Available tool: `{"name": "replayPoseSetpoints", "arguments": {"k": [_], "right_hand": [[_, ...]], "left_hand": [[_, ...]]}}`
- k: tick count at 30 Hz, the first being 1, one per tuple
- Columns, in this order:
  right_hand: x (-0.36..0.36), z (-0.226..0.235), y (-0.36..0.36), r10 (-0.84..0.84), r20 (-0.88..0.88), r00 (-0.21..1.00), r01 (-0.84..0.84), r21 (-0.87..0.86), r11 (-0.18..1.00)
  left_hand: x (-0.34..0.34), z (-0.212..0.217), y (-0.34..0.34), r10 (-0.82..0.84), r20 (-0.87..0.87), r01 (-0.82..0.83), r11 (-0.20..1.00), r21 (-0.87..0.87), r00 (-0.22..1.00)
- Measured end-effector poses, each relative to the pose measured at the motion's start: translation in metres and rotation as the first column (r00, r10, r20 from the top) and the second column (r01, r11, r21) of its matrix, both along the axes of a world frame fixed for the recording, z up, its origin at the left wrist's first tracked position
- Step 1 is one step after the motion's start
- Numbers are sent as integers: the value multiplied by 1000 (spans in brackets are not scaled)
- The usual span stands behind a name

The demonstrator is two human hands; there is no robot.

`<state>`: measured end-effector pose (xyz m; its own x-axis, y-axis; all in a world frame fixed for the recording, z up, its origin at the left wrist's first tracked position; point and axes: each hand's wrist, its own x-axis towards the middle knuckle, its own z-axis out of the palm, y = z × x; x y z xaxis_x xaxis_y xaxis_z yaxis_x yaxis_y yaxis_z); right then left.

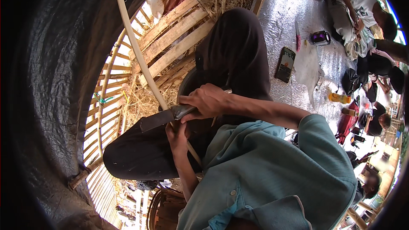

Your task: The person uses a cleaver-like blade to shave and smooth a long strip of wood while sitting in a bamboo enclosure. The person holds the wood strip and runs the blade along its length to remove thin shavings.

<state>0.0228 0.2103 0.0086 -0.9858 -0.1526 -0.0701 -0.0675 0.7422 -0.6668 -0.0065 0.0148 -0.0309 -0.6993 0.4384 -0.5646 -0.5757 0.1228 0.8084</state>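
The right hand [209, 101] is closed around the handle of a broad, dark-bladed metal knife [156, 120], whose blade crosses a long, pale, slender wooden stick [135, 49]; the left hand [177, 136] grips this stick just below the blade. The stick slants between black-trousered legs [238, 47]. Beyond, a silver foil sheet [272, 25] bears a black rectangular smartphone [285, 64] and a pink-handled knife [298, 41].

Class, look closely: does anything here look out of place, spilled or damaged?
A pink-handled knife lies loose near the phone on the shiny sheet, odd for a bare blade. Beside them, a dull, ragged patch breaks the sheen; wear or spill, I cannot tell.
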Motion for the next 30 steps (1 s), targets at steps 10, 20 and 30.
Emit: {"name": "replayPoseSetpoints", "arguments": {"k": [10, 20, 30], "right_hand": [[-1, 3, -17, -177, -2, 984, 174, -173, 969], [-4, 12, -3, -127, -62, 990, 132, 78, 988], [-37, -12, 21, -307, -244, 920, 324, 32, 945]], "left_hand": [[-2, 8, -4, 83, 119, -118, 940, 319, 989], [-3, 8, 9, 198, 175, -221, 968, 118, 964], [-6, 15, 19, 137, 74, -146, 979, 140, 988]]}}
